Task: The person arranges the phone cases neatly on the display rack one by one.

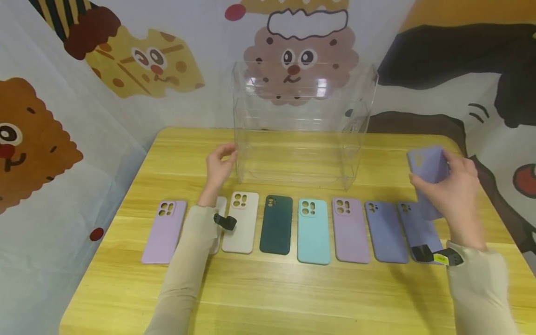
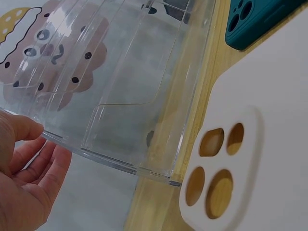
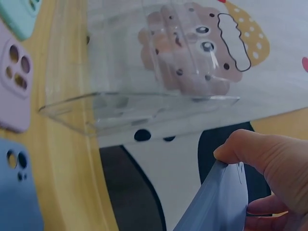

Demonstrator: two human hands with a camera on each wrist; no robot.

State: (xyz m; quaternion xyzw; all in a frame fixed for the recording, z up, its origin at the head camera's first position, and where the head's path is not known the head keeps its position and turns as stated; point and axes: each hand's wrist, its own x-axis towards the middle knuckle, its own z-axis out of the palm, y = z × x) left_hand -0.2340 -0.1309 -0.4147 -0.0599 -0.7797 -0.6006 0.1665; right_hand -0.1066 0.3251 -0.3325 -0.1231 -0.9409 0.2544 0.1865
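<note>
From the head view, I grip a lavender phone case [image 1: 433, 172] in my right hand [image 1: 460, 195], thumb on its left edge and fingers along its right, above the far-right end of a row of cases on the table [image 1: 335, 298]. Its long axis runs away from me, camera holes at the far end, and its near end angles slightly right. My right forearm comes up from the lower right, the hand leaning left. My left forearm slants up and rightward, and the left hand [image 1: 219, 165] meets the left side of a clear stand [image 1: 293, 181]. In the left wrist view, those fingers are loosely bent, their tips at the stand's edge, beyond a white case [image 2: 274, 96]. In the right wrist view, my thumb presses the case's upper edge; it shows almost edge-on, cut off by the frame's bottom.
</note>
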